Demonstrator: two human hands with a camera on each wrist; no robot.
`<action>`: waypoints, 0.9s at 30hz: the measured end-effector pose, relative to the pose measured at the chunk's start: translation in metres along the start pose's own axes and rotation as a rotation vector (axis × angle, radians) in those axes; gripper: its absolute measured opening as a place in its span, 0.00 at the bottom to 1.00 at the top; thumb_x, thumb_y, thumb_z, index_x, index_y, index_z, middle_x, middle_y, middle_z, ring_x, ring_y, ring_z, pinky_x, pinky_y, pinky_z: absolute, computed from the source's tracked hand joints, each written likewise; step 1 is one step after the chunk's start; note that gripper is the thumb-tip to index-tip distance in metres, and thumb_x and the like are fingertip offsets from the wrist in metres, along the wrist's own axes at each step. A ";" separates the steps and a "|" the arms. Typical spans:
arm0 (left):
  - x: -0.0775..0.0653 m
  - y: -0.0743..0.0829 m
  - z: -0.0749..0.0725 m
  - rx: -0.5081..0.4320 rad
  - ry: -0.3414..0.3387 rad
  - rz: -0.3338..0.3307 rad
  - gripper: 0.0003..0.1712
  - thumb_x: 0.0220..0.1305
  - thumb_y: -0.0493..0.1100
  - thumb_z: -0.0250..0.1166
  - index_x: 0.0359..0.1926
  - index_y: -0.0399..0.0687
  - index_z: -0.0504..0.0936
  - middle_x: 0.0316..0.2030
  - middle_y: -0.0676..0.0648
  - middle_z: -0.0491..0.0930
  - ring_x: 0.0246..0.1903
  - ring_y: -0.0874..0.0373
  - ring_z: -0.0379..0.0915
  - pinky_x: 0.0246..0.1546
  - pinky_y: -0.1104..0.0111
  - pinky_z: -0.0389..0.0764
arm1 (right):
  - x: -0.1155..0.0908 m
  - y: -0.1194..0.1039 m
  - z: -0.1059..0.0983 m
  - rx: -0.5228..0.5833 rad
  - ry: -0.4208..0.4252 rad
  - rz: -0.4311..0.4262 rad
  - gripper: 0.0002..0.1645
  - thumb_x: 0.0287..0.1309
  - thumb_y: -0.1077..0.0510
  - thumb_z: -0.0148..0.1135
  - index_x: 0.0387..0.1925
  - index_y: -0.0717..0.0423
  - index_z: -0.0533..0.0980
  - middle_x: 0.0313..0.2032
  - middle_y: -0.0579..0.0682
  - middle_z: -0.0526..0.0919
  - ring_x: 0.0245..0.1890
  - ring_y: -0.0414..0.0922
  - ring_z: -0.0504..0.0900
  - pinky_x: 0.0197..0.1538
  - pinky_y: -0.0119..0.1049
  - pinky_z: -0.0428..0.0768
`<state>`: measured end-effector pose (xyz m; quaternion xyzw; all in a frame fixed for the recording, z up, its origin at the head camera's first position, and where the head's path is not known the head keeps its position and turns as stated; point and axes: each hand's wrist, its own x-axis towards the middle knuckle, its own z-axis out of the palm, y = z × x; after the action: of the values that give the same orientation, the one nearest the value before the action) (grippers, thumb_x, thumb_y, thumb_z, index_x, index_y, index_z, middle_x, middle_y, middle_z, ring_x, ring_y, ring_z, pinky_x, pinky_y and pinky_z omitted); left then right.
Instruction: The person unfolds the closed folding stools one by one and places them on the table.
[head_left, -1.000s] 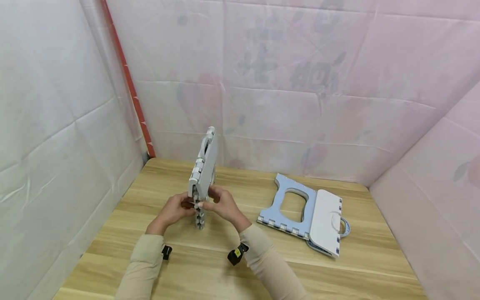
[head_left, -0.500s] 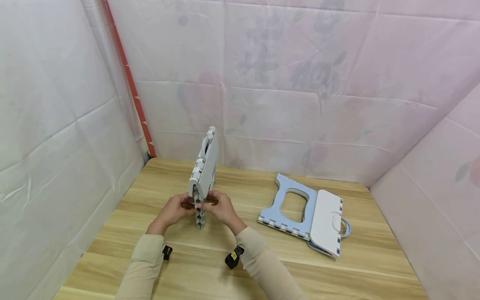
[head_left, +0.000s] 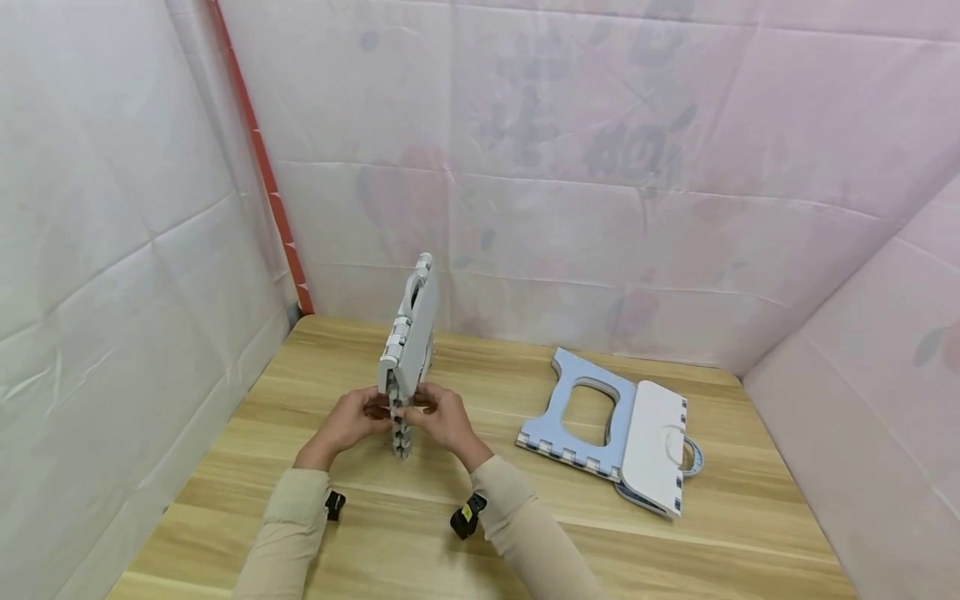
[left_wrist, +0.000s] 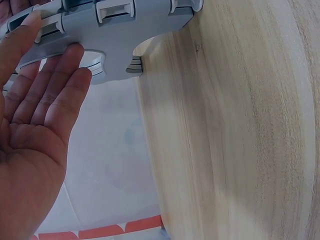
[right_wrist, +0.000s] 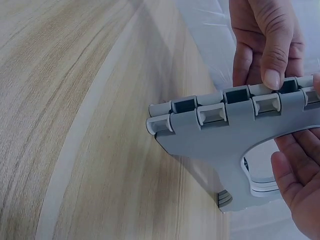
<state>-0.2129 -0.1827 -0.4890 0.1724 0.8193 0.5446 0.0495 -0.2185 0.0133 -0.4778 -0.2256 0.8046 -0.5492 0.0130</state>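
A grey folding stool, folded flat, stands upright on its edge on the wooden table, in the left half of the head view. The left hand grips its lower part from the left, thumb on the hinged edge. From the right, the right hand pinches the same part, with its thumb at the hinges too. In the left wrist view, fingers of the left hand reach into the opening of the stool's leg. The right wrist view has the stool's hinged edge between both hands, the right one partly cut off by the frame.
A second folding stool, blue and white, lies on the right of the table, its looped handle pointing right. Sheet-covered walls rise behind and on both sides. A black wrist camera sits below the right wrist.
The right hand and forearm have shifted slightly left and down against the stool. The left hand and both stools look the same.
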 end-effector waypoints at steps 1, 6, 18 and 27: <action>0.001 0.000 0.000 0.008 0.004 0.002 0.25 0.50 0.31 0.70 0.52 0.34 0.77 0.43 0.39 0.80 0.39 0.49 0.78 0.41 0.62 0.78 | 0.000 0.000 -0.001 -0.003 -0.001 -0.001 0.23 0.54 0.57 0.67 0.51 0.62 0.76 0.42 0.52 0.83 0.41 0.41 0.80 0.40 0.38 0.77; 0.005 0.000 0.002 0.056 0.001 0.030 0.22 0.48 0.34 0.72 0.46 0.35 0.79 0.39 0.42 0.81 0.37 0.51 0.78 0.38 0.61 0.78 | -0.001 0.000 -0.005 -0.042 -0.007 -0.011 0.23 0.53 0.56 0.67 0.50 0.60 0.76 0.41 0.51 0.83 0.40 0.41 0.80 0.38 0.35 0.77; 0.005 0.000 0.008 0.078 0.054 0.040 0.20 0.47 0.32 0.70 0.44 0.38 0.77 0.36 0.44 0.80 0.35 0.51 0.77 0.37 0.61 0.77 | -0.002 0.001 -0.014 -0.055 0.003 0.011 0.22 0.48 0.60 0.68 0.46 0.64 0.75 0.38 0.52 0.82 0.39 0.46 0.79 0.38 0.34 0.77; 0.002 0.000 0.014 0.105 0.094 0.042 0.28 0.49 0.29 0.66 0.55 0.39 0.73 0.39 0.42 0.77 0.38 0.48 0.75 0.39 0.57 0.77 | -0.002 0.002 -0.020 -0.035 -0.015 0.044 0.24 0.45 0.61 0.70 0.45 0.65 0.73 0.38 0.52 0.80 0.38 0.49 0.79 0.38 0.35 0.78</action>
<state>-0.2112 -0.1704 -0.4947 0.1661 0.8443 0.5094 -0.0094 -0.2224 0.0322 -0.4725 -0.2118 0.8187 -0.5331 0.0272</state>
